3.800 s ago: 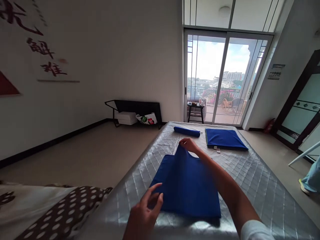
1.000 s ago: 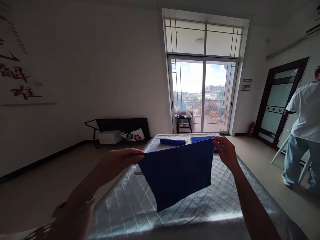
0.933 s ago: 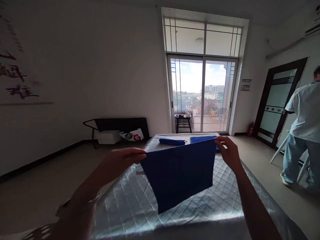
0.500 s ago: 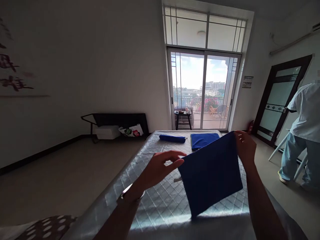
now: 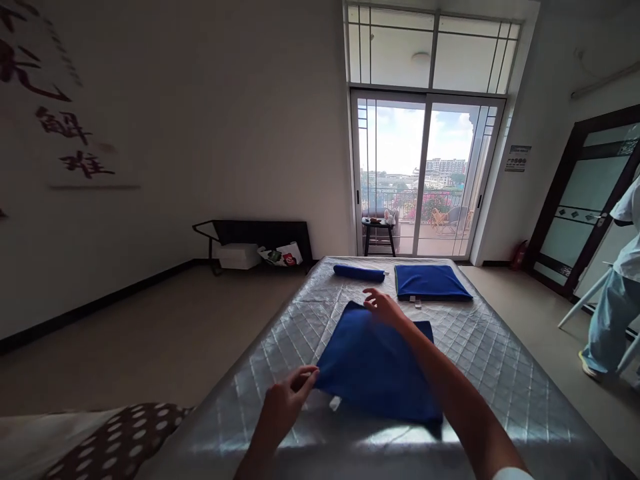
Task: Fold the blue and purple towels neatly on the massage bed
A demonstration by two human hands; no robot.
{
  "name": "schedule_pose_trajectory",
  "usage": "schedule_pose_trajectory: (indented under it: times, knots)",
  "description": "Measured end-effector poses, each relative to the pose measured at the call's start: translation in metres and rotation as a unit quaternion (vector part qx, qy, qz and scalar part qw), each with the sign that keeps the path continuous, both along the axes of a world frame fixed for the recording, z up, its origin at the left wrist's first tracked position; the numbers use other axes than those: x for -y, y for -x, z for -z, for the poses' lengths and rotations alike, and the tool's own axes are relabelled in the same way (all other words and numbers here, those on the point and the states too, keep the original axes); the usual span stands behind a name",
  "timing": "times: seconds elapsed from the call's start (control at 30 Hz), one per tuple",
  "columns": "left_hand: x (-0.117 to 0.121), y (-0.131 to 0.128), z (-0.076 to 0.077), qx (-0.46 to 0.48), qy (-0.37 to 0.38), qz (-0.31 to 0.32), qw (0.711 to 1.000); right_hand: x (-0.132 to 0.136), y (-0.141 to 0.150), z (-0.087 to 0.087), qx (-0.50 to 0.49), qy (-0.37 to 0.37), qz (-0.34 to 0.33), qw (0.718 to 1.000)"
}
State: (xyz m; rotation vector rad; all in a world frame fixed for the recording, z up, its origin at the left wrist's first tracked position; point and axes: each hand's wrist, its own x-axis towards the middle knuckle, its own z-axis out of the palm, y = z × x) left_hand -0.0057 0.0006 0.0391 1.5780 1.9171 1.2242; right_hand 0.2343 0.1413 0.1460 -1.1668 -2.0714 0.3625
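A folded blue cloth (image 5: 373, 363) lies on the silver quilted mattress (image 5: 495, 360) in front of me. My left hand (image 5: 287, 403) pinches the cloth's near left corner. My right hand (image 5: 384, 308) reaches across and rests on the cloth's far edge, fingers closed on the fabric. Farther back on the mattress lie a rolled blue cloth (image 5: 359, 273) and a flat folded blue cloth (image 5: 431, 282), both apart from my hands.
A polka-dot fabric (image 5: 120, 440) lies at the near left. A black rack (image 5: 260, 235) with a white box and a bag stands by the left wall. A person (image 5: 613, 293) stands at the right near a dark door. A small stool (image 5: 379, 233) is by the glass doors.
The blue cloth, held up in the air between both hands, has come down flat onto the mattress. My left hand moved to its near corner, my right to its far edge.
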Motion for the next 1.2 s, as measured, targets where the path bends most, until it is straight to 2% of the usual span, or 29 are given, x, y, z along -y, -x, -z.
schedule_pose_trajectory:
  times: [0.07,0.1,0.17,0.23,0.3,0.37,0.43,0.5,0.67,0.73,0.83,0.97,1.07,1.2]
  knots:
    - [0.007,0.015,0.034,0.000,0.048,-0.020,0.999,0.023,-0.003,0.024,0.018,0.034,-0.024,0.999]
    - [0.011,0.020,0.046,0.002,0.060,-0.023,0.998,0.036,-0.011,0.036,0.030,0.048,-0.031,0.998]
    - [0.016,0.024,0.059,0.012,0.064,-0.023,0.998,0.063,-0.035,0.061,0.063,0.085,-0.045,0.993]
    - [0.019,0.025,0.061,0.024,0.055,-0.014,0.998,0.090,-0.069,0.089,0.124,0.143,-0.056,0.980]
    - [0.019,0.024,0.058,0.033,0.052,0.001,0.998,0.115,-0.104,0.115,0.177,0.194,-0.014,0.965]
    - [0.018,0.024,0.054,0.038,0.055,0.014,0.998,0.136,-0.130,0.135,0.190,0.218,0.040,0.957]
    - [0.018,0.027,0.052,0.040,0.065,0.020,0.997,0.151,-0.142,0.148,0.178,0.225,0.089,0.954]
    - [0.019,0.032,0.051,0.051,0.073,0.036,0.995,0.159,-0.142,0.153,0.157,0.223,0.115,0.955]
    - [0.018,0.037,0.049,0.081,0.055,0.073,0.993,0.162,-0.130,0.149,0.140,0.176,0.107,0.968]
    - [0.015,0.035,0.046,0.049,0.037,0.059,0.996,0.160,-0.133,0.146,0.113,0.144,0.090,0.979]
    - [0.009,0.031,0.037,-0.008,-0.014,0.026,1.000,0.156,-0.142,0.138,0.017,0.088,0.071,0.993]
    - [0.006,0.025,0.010,-0.047,-0.090,0.014,0.995,0.153,-0.152,0.109,-0.113,0.075,0.042,0.990]
    - [0.011,0.021,-0.016,-0.047,-0.138,0.002,0.989,0.156,-0.156,0.081,-0.154,0.060,0.038,0.985]
    - [0.018,0.015,-0.042,0.033,-0.117,0.013,0.993,0.162,-0.156,0.053,-0.154,-0.012,0.045,0.987]
